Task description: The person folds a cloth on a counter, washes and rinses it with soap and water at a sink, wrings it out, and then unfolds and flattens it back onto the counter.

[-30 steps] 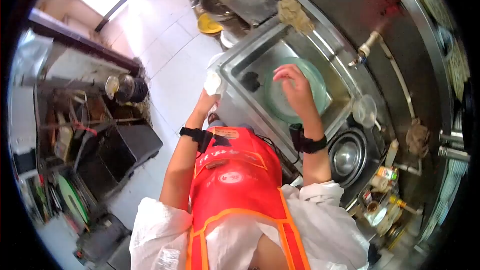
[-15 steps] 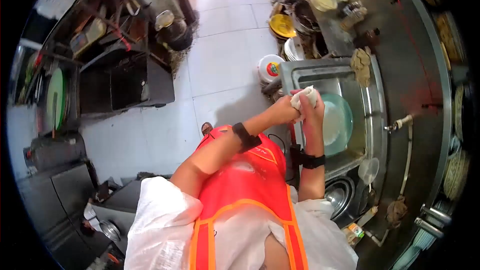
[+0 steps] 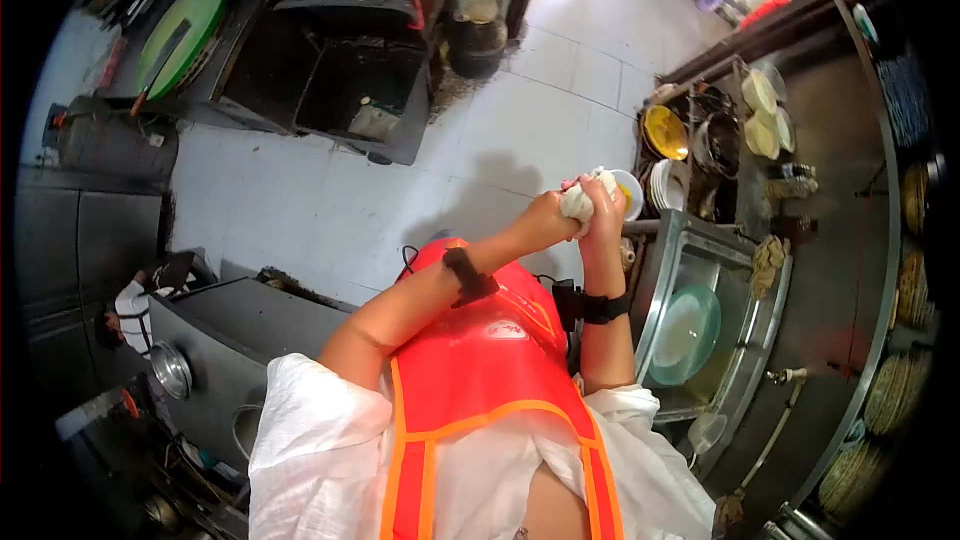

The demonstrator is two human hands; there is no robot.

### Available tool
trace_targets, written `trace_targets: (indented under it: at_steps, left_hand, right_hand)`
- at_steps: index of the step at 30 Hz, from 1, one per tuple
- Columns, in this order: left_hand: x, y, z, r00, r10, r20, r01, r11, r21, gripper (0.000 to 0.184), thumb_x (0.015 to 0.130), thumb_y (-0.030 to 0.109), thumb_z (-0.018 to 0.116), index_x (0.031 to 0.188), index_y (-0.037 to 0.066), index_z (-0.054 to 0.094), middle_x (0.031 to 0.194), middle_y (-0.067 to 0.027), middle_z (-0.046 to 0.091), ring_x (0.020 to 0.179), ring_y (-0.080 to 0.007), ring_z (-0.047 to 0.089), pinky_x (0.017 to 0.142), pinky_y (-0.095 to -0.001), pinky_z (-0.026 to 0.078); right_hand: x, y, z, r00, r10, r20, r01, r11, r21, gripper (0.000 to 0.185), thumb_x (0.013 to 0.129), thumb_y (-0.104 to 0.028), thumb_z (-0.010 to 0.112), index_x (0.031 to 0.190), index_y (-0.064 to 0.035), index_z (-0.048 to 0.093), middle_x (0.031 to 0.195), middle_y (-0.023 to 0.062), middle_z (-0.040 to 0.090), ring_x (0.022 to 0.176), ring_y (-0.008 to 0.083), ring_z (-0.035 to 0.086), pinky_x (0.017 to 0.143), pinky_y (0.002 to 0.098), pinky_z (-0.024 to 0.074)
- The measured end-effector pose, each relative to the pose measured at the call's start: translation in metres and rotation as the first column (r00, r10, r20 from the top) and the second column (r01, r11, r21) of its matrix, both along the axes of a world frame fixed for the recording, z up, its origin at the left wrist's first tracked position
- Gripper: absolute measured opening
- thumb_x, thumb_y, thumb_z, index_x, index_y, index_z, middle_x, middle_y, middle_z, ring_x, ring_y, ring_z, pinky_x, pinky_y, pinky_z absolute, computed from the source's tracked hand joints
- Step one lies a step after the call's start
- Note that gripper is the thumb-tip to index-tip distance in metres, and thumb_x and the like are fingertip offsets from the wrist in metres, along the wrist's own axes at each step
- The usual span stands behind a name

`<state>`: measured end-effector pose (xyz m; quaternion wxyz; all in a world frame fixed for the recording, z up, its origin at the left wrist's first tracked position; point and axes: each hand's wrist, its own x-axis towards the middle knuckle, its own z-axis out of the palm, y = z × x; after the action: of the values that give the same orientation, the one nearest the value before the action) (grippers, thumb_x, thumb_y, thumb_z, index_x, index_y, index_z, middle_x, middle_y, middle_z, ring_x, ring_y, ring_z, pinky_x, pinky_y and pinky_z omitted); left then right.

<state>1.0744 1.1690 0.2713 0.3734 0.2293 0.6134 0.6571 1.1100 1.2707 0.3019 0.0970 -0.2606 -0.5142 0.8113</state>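
Since half a second ago the view has been turning, swinging the rectangular grey metal sink [image 3: 662, 252] lower on the right, and the bare left hand [image 3: 545, 224] and bare right hand [image 3: 604, 216] are now showing clear of its rim, where they were overlapping its near edge.

Pale, square-tiled flooring [image 3: 330, 205] is spreading beneath and beyond them. The sink is standing on the person's right, holding a round, translucent pale-green basin [image 3: 706, 310]. A red apron with orange edging [image 3: 470, 375] is covering the person's front. A white round container [image 3: 632, 183] is showing partly behind the right hand, and a crumpled beige rag [image 3: 769, 262] is hanging over the sink's far rim.

Both hands are closing together around an off-white crumpled cloth [image 3: 577, 205], which is sitting between them, held up in front of the apron. The right hand's fingers are wrapping over it; how the left fingers are gripping is partly hidden.

The step in hand seems to be squeezing or wringing; the next move is probably calling for firm, opposed pressure from both palms. The cloth is looking soft, bunched and folded, its top bulging above the fingers; whether it is dripping I cannot tell.
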Motion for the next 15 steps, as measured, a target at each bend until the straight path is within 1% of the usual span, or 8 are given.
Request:
trace_targets:
  at_steps: [2,3,5,6,8,9,11,15]
  left_hand:
    - [-0.012,-0.024,0.015,0.997,0.072,0.035,-0.068,0.992,-0.104,0.011,0.067,0.012,0.055,0.075,0.004,0.058,0.062,-0.0022,0.056,0.056,-0.0110,0.052,0.052,-0.0250,0.041]
    - [-0.017,-0.034,0.011,0.995,0.092,0.040,-0.087,0.991,-0.099,0.011,0.067,0.012,0.055,0.075,0.004,0.058,0.062,-0.0022,0.056,0.056,-0.0110,0.052,0.052,-0.0250,0.041]
    - [-0.030,-0.053,0.006,0.987,0.081,-0.137,-0.095,0.990,-0.104,0.018,0.069,0.015,0.054,0.082,0.004,0.057,0.066,-0.0050,0.057,0.058,-0.0141,0.054,0.055,-0.0277,0.043]
    - [-0.035,-0.062,0.004,0.986,0.092,-0.137,-0.106,0.989,-0.099,0.018,0.069,0.015,0.054,0.082,0.004,0.057,0.066,-0.0050,0.057,0.058,-0.0141,0.054,0.055,-0.0277,0.043]
    - [-0.046,-0.078,0.015,0.982,0.094,-0.161,-0.125,0.974,-0.192,0.027,0.071,0.019,0.053,0.093,0.003,0.055,0.074,-0.0111,0.060,0.067,-0.0210,0.058,0.061,-0.0321,0.045]
    - [-0.050,-0.083,0.013,0.982,0.106,-0.158,-0.135,0.974,-0.185,0.027,0.071,0.019,0.053,0.093,0.003,0.055,0.074,-0.0111,0.060,0.067,-0.0210,0.058,0.061,-0.0321,0.045]
    - [-0.057,-0.092,0.008,0.936,0.199,-0.291,-0.266,0.941,-0.212,0.032,0.075,0.021,0.051,0.102,0.002,0.052,0.084,-0.0165,0.060,0.078,-0.0271,0.059,0.068,-0.0345,0.045]
    - [-0.079,-0.106,0.000,0.909,0.334,-0.248,-0.390,0.892,-0.228,0.032,0.080,0.023,0.050,0.103,0.002,0.052,0.088,-0.0181,0.060,0.084,-0.0289,0.059,0.071,-0.0348,0.044]
  right_hand:
    - [-0.019,-0.020,-0.004,0.999,0.025,-0.020,-0.025,0.999,-0.034,0.015,0.075,-0.013,0.055,0.081,0.0001,0.050,0.071,0.0097,0.056,0.063,0.0170,0.056,0.056,0.0261,0.0459]
    - [-0.027,-0.028,-0.004,0.999,0.031,-0.038,-0.034,0.997,-0.066,0.015,0.075,-0.013,0.055,0.081,0.0005,0.050,0.070,0.0099,0.056,0.064,0.0177,0.057,0.057,0.0265,0.0463]
    - [-0.044,-0.042,-0.003,0.998,0.048,-0.026,-0.050,0.996,-0.076,0.015,0.075,-0.012,0.055,0.081,0.0008,0.050,0.070,0.0103,0.056,0.064,0.0186,0.057,0.058,0.0273,0.0470]
    - [-0.051,-0.049,-0.002,0.999,0.038,-0.018,-0.040,0.995,-0.095,0.016,0.074,-0.011,0.055,0.082,0.0012,0.050,0.071,0.0107,0.056,0.065,0.0195,0.058,0.059,0.0281,0.0476]
    - [-0.068,-0.058,-0.005,0.999,0.051,-0.020,-0.053,0.993,-0.107,0.016,0.074,-0.011,0.055,0.082,0.0013,0.050,0.072,0.0109,0.056,0.066,0.0201,0.058,0.060,0.0289,0.0480]
    - [-0.077,-0.061,-0.007,0.998,0.059,-0.020,-0.061,0.991,-0.122,0.016,0.073,-0.010,0.056,0.083,0.0015,0.050,0.073,0.0111,0.057,0.067,0.0207,0.058,0.061,0.0296,0.0484]
    - [-0.097,-0.075,-0.006,0.997,0.077,-0.026,-0.080,0.991,-0.111,0.015,0.072,-0.012,0.055,0.079,0.0004,0.050,0.071,0.0114,0.055,0.064,0.0217,0.057,0.060,0.0318,0.0473]
    - [-0.138,-0.099,-0.003,0.978,0.204,-0.034,-0.207,0.972,-0.112,0.016,0.075,-0.007,0.054,0.088,0.0007,0.050,0.076,0.0107,0.057,0.064,0.0189,0.057,0.057,0.0285,0.0470]
